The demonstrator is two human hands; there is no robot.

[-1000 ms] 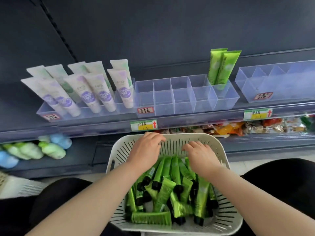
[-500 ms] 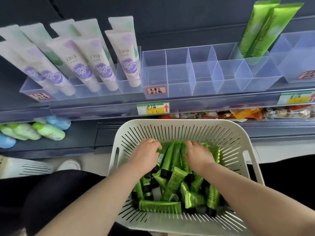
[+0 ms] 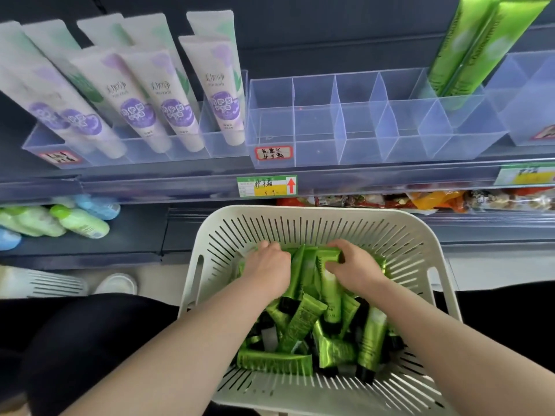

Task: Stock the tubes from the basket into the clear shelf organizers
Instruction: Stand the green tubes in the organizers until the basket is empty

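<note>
Dark shelf, clear organizers; right hand fingers grip tube; left hand unclear.

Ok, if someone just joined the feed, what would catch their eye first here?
Probably the heap of shiny green tubes in the white slotted basket at bottom centre, with the left hand and right hand both dug into it. Next, the middle clear organizer on the shelf above, nearly all compartments bare except two tall green tubes at its back right. To its left stand white tubes with purple labels.
</note>
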